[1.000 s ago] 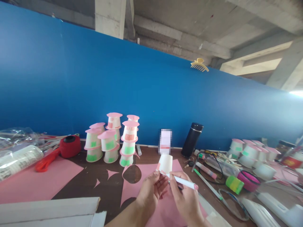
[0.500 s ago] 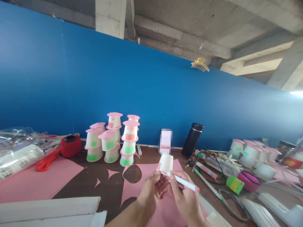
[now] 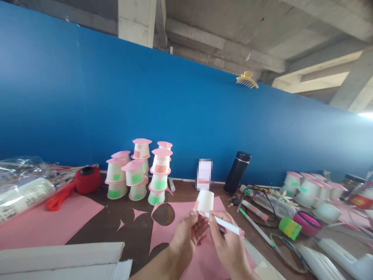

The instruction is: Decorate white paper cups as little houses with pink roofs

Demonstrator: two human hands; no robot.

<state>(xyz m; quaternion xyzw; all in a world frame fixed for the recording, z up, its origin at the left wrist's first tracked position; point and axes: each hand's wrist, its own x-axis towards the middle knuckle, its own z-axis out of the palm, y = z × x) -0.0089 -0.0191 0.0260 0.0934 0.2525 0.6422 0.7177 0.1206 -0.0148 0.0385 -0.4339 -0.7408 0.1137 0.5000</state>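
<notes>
A white paper cup (image 3: 206, 200) with pink-red marks near its rim is held up in my left hand (image 3: 186, 235), thumb on the cup's lower edge and the other fingers beneath. My right hand (image 3: 229, 241) grips a white marker (image 3: 225, 224) with a pink end, its tip at the lower part of the cup. Under both hands lies a pink paper sheet (image 3: 166, 236) with round cut-outs. To the left stand stacked paper cups (image 3: 160, 182) with pink paper discs, some drawn with red windows and doors, others coloured with green patches.
A black flask (image 3: 236, 173) and a blurred upright card (image 3: 204, 174) stand by the blue partition (image 3: 186, 101). A red tape dispenser (image 3: 87, 179) is left. Rightward lie a green-ended marker (image 3: 258, 228), a pink tape roll (image 3: 307, 223), cables and more cups (image 3: 310, 190). White cardboard (image 3: 61, 254) fills the front left.
Hardly anything differs. The whole view has shifted very slightly; both hands keep the same hold on the cup and the marker.
</notes>
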